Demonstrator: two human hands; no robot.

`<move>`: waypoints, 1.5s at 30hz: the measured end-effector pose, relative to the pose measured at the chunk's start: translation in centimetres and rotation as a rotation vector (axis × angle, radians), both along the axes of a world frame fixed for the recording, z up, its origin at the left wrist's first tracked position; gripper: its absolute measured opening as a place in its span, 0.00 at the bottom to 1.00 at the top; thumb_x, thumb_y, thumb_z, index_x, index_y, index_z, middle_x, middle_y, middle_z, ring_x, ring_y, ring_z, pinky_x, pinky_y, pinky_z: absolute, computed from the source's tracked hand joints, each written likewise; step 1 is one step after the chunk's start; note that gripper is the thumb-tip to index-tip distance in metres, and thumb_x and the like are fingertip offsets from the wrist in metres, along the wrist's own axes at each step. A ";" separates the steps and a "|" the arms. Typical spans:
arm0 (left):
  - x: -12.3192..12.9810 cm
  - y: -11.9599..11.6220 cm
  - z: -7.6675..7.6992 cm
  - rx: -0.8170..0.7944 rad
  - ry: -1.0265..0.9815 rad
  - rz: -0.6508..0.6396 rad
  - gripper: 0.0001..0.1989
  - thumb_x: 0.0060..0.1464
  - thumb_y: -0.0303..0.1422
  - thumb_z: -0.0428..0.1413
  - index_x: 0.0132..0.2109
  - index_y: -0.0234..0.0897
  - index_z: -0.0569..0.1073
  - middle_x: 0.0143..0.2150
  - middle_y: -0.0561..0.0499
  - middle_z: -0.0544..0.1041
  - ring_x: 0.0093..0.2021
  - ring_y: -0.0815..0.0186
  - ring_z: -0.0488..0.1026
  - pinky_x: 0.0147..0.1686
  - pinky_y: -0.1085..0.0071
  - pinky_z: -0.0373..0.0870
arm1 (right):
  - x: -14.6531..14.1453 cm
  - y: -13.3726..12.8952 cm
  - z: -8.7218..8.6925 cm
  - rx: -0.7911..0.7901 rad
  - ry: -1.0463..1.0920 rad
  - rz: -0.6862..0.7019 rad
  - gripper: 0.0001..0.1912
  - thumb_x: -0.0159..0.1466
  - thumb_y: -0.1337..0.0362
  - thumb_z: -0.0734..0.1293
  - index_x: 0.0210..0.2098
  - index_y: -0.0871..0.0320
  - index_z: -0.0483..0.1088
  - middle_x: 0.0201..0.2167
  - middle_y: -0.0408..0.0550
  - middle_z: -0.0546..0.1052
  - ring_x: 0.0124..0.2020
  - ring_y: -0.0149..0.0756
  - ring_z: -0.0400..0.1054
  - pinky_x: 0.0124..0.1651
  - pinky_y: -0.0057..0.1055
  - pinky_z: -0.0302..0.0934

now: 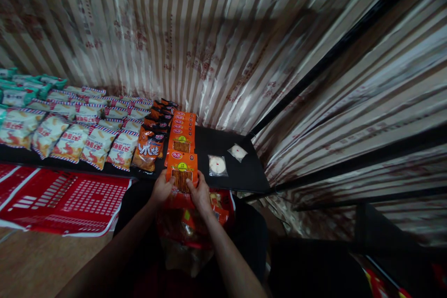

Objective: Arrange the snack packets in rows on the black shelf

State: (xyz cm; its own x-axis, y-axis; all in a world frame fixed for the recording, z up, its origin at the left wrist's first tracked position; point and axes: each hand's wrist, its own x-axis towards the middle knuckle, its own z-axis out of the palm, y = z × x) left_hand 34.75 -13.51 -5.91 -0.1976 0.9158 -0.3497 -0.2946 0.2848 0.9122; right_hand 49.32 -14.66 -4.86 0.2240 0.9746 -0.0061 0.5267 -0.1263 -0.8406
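Observation:
Both of my hands grip one orange snack packet (182,167) at the front edge of the black shelf. My left hand (163,187) is closed on its lower left side. On the lower right side, my right hand (200,194) pinches it with the thumb on top. Just behind it, a row of matching orange packets (182,131) overlaps toward the back of the shelf. Brown-and-orange bags (144,151) stand directly left of that row. To the right lie two clear packets with round white contents, a nearer one (218,165) and a farther one (238,151).
Several white snack bags (94,144) fill the black shelf (244,174) on the left, with green bags (17,94) beyond. Below hang red baskets (94,200). A red container with packets (188,226) sits at my lap. Black rack bars (314,63) slant along the right.

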 end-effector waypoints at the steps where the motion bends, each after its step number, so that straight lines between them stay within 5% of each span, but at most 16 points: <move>1: 0.0 0.1 0.1 0.002 0.006 -0.002 0.13 0.40 0.27 0.60 0.38 0.36 0.72 0.31 0.49 0.78 0.38 0.55 0.76 0.39 0.62 0.73 | 0.0 0.2 0.0 0.002 0.004 0.007 0.30 0.56 0.58 0.66 0.56 0.61 0.63 0.45 0.56 0.76 0.46 0.46 0.71 0.50 0.38 0.62; 8: -0.2 0.9 0.9 -0.023 0.049 0.041 0.10 0.41 0.25 0.59 0.36 0.36 0.73 0.30 0.48 0.78 0.43 0.52 0.75 0.43 0.60 0.71 | 0.1 1.5 -0.2 0.043 -0.017 0.036 0.29 0.56 0.59 0.66 0.56 0.60 0.63 0.47 0.55 0.75 0.48 0.46 0.70 0.53 0.39 0.61; 22: -0.2 3.2 1.1 0.001 0.174 0.035 0.24 0.43 0.28 0.60 0.50 0.37 0.70 0.39 0.47 0.78 0.43 0.59 0.75 0.45 0.65 0.70 | -0.1 5.4 0.2 0.087 -0.123 0.057 0.26 0.57 0.61 0.65 0.54 0.64 0.66 0.50 0.58 0.73 0.52 0.46 0.67 0.56 0.38 0.58; 29: -0.2 4.5 1.3 0.049 0.286 0.033 0.23 0.43 0.29 0.60 0.49 0.35 0.71 0.48 0.42 0.76 0.52 0.57 0.71 0.50 0.66 0.65 | -0.4 7.0 0.4 0.066 -0.169 0.058 0.25 0.58 0.62 0.65 0.53 0.66 0.66 0.51 0.60 0.72 0.53 0.47 0.66 0.54 0.37 0.59; 45: -0.1 5.8 1.5 0.049 0.513 -0.030 0.21 0.51 0.28 0.54 0.53 0.32 0.69 0.54 0.42 0.72 0.54 0.62 0.69 0.54 0.67 0.63 | -0.4 8.6 2.8 -0.058 -0.418 0.142 0.24 0.62 0.62 0.63 0.56 0.65 0.63 0.49 0.59 0.73 0.52 0.42 0.67 0.52 0.32 0.59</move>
State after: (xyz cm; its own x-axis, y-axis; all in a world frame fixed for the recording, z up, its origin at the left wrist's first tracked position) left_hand 34.68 -7.68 -4.39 -0.3054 0.9367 -0.1712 0.2018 0.2393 0.9497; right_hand 48.92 -6.02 -2.07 0.0832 0.9965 0.0007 0.8356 -0.0693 -0.5449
